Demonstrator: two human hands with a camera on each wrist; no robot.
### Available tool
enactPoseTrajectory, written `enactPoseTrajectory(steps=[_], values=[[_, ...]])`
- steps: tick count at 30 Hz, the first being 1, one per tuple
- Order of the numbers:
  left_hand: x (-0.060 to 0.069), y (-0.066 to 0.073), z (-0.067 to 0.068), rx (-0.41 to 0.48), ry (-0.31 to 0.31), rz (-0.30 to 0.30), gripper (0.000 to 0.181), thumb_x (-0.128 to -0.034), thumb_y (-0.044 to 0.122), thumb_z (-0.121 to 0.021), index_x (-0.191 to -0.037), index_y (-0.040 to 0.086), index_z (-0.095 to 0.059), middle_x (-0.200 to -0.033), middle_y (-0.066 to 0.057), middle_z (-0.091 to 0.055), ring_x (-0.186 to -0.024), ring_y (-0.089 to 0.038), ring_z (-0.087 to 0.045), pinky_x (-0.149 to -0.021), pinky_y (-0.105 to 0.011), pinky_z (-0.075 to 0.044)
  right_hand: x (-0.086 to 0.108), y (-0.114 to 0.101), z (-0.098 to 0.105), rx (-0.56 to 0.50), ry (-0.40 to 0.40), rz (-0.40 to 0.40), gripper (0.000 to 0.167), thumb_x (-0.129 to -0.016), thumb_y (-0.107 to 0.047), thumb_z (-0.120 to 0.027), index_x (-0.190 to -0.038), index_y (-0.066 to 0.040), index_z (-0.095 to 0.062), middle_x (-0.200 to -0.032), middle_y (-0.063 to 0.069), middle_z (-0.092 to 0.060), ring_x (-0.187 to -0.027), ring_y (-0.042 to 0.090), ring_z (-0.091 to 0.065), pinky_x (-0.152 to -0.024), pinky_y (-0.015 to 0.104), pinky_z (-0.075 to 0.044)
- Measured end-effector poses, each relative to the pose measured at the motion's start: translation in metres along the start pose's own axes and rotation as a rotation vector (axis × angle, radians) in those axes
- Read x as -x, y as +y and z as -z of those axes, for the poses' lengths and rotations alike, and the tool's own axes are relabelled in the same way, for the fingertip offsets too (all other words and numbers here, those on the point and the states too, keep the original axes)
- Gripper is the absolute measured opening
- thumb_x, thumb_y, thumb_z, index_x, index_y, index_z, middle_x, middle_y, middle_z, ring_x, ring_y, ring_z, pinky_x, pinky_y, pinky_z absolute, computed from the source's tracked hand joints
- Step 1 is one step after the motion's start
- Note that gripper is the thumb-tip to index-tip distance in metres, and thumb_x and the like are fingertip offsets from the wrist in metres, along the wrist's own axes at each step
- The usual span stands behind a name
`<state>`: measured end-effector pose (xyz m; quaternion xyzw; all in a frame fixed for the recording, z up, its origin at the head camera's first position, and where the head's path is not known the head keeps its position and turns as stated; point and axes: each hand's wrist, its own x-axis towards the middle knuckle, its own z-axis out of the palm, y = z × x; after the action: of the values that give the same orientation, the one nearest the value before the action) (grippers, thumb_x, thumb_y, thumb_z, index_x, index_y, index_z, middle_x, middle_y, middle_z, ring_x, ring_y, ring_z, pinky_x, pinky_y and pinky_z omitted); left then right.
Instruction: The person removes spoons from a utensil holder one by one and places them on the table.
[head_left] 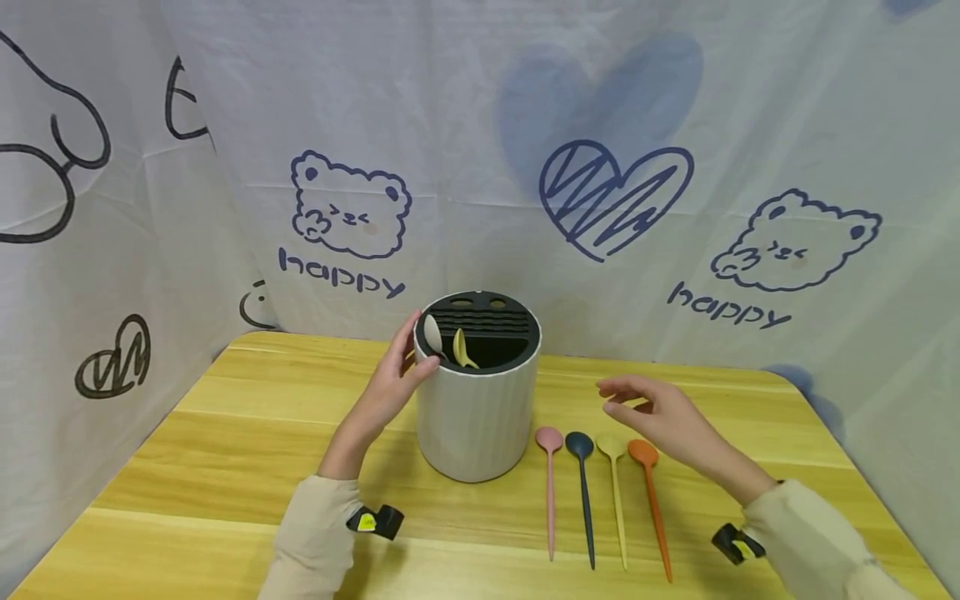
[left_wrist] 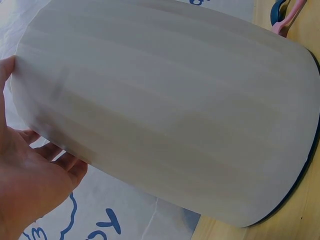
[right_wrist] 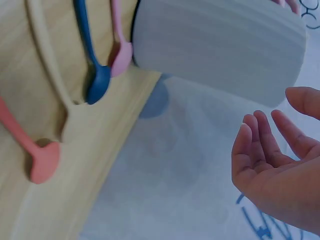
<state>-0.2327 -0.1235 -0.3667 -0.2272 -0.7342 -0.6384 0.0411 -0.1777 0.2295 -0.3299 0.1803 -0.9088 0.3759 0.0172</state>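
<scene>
While our left hand point(head_left: 386, 387) curves its fingers point(left_wrist: 75, 167) round the upper side of the ribbed container point(head_left: 476, 425), its thumb lies near the front of the rim. We see our right hand point(head_left: 663, 417) hanging to the right of the container, its fingers point(right_wrist: 242, 150) loosely bent, thumb apart, nothing between them.

Just inside the container's black top point(head_left: 480, 323), near our left thumb, a pale grey spoon point(head_left: 432, 332) leans at the left edge, with a gold-yellow spoon point(head_left: 460, 346) beside it in the wide opening. The container stands upright on the desk point(head_left: 225, 467).

To its right we find four spoons lying in a row, apart, their handles toward us: pink spoon point(head_left: 551, 479), dark blue spoon point(head_left: 584, 483), pale yellow spoon point(head_left: 617, 492) and orange spoon point(head_left: 655, 500).

Farther out, we have beige sleeves point(head_left: 311, 533) on both arms, and behind the desk hangs a white cloth point(head_left: 465, 125) printed with bears, hearts and the word "happy".
</scene>
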Motion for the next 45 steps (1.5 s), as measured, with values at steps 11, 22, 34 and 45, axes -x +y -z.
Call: enactPoseTrajectory(steps=[11,22,34,45], values=[[-0.001,0.000,0.000,0.001,-0.003,-0.003,0.073,-0.0955,0.023,-0.053,-0.156,0.011,-0.013,-0.158,-0.013,-0.017,-0.142,-0.030,-0.021,-0.115,-0.049,-0.017,-0.014,-0.027,0.004,0.062,-0.019,0.091,0.030,-0.093,-0.010,-0.062,-0.121,0.002,-0.064,-0.115,0.012,-0.066,-0.102,0.026,-0.061,-0.084,0.042,-0.051],[-0.001,0.000,0.000,0.005,-0.002,-0.004,0.073,-0.0947,0.020,-0.053,-0.155,0.010,-0.013,-0.157,-0.015,-0.019,-0.142,-0.030,-0.022,-0.115,-0.049,-0.018,-0.023,-0.044,0.006,0.096,-0.036,0.155,0.033,-0.094,-0.010,-0.062,-0.124,0.002,-0.062,-0.123,0.013,-0.064,-0.108,0.029,-0.061,-0.085,0.043,-0.051],[-0.001,0.000,0.001,-0.007,0.000,0.009,0.073,-0.0950,0.020,-0.052,-0.155,0.010,-0.013,-0.158,-0.014,-0.017,-0.142,-0.030,-0.021,-0.115,-0.049,-0.017,-0.037,-0.062,-0.006,0.027,0.018,0.211,0.032,-0.092,-0.006,-0.064,-0.122,0.005,-0.062,-0.119,0.018,-0.064,-0.106,0.031,-0.062,-0.084,0.040,-0.054],[-0.002,-0.001,0.000,-0.007,-0.001,0.004,0.073,-0.0949,0.021,-0.052,-0.155,0.007,-0.013,-0.158,-0.014,-0.016,-0.143,-0.031,-0.020,-0.115,-0.049,-0.016,-0.049,-0.074,-0.012,0.026,-0.010,0.264,0.030,-0.093,-0.007,-0.061,-0.121,0.001,-0.065,-0.121,0.011,-0.064,-0.105,0.028,-0.062,-0.087,0.040,-0.052]])
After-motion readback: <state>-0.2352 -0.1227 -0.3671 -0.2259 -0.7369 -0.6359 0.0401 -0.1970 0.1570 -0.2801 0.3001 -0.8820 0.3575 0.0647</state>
